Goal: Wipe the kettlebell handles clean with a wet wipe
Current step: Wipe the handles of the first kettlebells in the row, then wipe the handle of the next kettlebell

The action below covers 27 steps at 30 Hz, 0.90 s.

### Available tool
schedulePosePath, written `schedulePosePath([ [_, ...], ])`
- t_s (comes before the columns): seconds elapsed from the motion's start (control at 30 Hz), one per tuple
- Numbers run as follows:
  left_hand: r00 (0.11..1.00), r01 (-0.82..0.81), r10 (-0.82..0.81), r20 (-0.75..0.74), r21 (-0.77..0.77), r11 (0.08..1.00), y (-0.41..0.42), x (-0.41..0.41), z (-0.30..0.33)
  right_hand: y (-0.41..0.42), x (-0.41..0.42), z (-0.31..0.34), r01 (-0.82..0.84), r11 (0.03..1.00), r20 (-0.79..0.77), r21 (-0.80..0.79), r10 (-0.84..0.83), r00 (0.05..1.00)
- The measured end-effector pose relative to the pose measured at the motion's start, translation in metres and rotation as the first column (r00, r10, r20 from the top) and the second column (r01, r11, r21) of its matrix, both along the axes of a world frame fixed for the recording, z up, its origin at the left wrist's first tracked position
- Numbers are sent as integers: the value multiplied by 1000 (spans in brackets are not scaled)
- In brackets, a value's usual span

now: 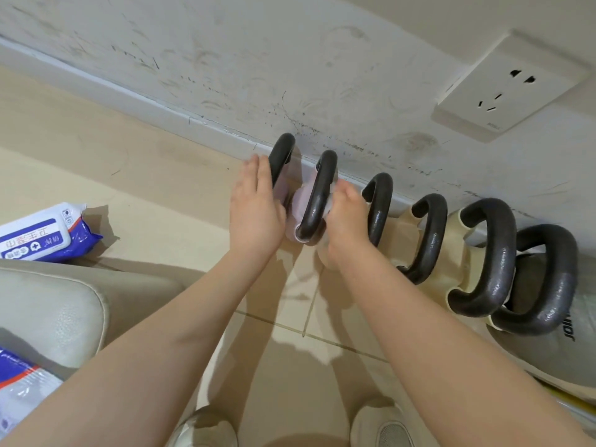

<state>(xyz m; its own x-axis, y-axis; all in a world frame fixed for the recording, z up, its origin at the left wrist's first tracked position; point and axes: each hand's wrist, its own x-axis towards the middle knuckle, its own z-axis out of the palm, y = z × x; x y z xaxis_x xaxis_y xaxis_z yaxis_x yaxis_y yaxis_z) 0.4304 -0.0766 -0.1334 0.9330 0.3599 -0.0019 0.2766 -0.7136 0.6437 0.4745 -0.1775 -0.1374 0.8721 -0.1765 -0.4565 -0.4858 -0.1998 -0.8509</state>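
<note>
Six kettlebells along the wall; my right hand (pixel 343 214) is closed on the wet wipe (pixel 303 201) around the second handle (pixel 317 195), left hand (pixel 258 208) open flat, steadying the bell. Wipe's bunched, so it'll probably miss the underside.

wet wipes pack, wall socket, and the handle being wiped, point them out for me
wet wipes pack (pixel 42 235): head view, on its white label flap.
wall socket (pixel 508 88): head view, middle of the white faceplate.
second kettlebell handle (pixel 317 195): head view, on the black bar between the hands.
</note>
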Motion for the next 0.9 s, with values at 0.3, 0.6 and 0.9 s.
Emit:
schedulePosePath([
  [0.3, 993, 50, -92, -69, -467, 883, -25, -10, 3, -7, -88, -19, 79, 996, 121, -44, -73, 990],
  [0.6, 987, 145, -116, 114, -289, 946, -40, -9, 21, -61, -41, 64, 110, 993, 246, 38, -116, 962],
  [0.9, 949, -134, -166, -269, -818, 560, -83, -3, 46, -93, -47, 59, -349, 779, 261, -521, 535, 804],
])
